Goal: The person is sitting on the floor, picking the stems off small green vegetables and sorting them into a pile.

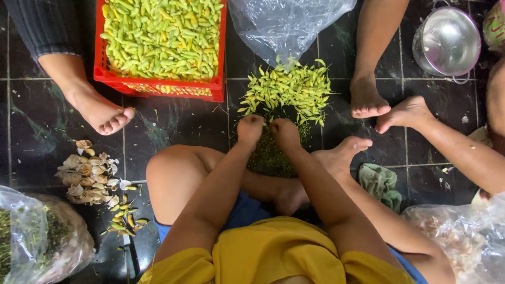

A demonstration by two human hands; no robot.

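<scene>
Both hands sit side by side, left hand (250, 129) and right hand (284, 132), fingers curled shut on small stuff from the chilli pile (288, 89) lying just beyond them on the floor (173, 123), red crate (161, 84) further left.

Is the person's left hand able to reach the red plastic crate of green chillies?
Probably yes: the left hand lies near the red plastic crate, with only bare dark floor tiles between them.
</scene>
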